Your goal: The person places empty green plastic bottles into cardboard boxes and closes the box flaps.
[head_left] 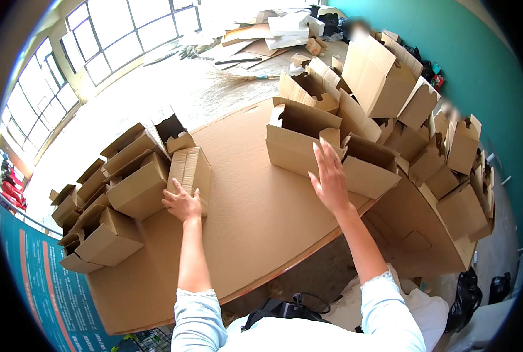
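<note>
A large flat cardboard sheet (pixel 244 199) serves as the work surface. My left hand (pixel 182 205) presses against the near end of a closed cardboard box (pixel 192 170) that lies beside a pile of folded boxes on the left. My right hand (pixel 330 179) is stretched out with fingers apart, reaching toward an open cardboard box (pixel 296 141) at the front of the right-hand heap; it hovers at the box's near corner and holds nothing.
Folded boxes (pixel 109 205) are stacked at the left. A bigger heap of open boxes (pixel 414 129) fills the right, near a teal wall (pixel 484 64). Flat cardboard and white boxes (pixel 285 29) lie on the floor beyond. Windows (pixel 97 47) line the far left.
</note>
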A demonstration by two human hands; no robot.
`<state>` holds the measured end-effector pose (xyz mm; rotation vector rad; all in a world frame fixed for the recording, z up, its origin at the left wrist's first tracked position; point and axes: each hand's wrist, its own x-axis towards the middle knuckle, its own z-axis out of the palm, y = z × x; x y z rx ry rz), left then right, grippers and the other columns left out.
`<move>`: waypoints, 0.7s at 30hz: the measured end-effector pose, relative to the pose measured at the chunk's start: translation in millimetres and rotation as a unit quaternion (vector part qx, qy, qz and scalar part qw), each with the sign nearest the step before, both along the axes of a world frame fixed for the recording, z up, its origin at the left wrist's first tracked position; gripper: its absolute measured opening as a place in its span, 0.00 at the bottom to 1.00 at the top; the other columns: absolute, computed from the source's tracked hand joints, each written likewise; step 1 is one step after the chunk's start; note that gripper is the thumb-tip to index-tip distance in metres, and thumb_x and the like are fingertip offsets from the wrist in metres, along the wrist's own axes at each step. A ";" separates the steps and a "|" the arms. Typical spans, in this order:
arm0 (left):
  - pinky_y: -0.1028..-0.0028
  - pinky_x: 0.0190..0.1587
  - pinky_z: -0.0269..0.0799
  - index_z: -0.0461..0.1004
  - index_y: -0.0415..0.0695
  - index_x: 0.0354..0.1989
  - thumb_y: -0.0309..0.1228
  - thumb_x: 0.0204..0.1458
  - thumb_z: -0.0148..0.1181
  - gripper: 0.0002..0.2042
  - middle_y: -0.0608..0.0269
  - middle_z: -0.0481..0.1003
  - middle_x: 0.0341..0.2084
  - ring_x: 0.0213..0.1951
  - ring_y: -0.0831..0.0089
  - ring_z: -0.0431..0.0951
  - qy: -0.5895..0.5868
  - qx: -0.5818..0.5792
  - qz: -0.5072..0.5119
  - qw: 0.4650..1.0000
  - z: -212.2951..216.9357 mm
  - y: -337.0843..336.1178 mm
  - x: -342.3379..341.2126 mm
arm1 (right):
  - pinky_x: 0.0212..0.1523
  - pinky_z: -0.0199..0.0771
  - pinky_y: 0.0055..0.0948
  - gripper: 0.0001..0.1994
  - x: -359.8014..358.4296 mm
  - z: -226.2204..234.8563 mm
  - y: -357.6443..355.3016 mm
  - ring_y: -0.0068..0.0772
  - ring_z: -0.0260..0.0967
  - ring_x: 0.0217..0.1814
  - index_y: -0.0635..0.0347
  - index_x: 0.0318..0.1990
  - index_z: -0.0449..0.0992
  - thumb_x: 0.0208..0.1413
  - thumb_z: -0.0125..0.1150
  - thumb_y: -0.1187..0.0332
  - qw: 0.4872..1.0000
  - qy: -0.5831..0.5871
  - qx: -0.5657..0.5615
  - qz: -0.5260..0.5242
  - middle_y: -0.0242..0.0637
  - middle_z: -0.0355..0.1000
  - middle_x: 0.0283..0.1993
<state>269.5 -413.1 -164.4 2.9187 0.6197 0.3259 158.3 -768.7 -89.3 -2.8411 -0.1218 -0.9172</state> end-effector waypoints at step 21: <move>0.55 0.67 0.56 0.66 0.38 0.62 0.36 0.52 0.64 0.29 0.39 0.54 0.67 0.67 0.42 0.56 -0.133 -0.215 -0.165 0.953 0.9 124.6 -225.6 | 0.42 0.72 0.45 0.13 -66.2 32.1 111.9 0.57 0.71 0.39 0.68 0.28 0.76 0.51 0.65 0.64 0.838 0.458 -0.029 0.296 0.52 0.72 0.32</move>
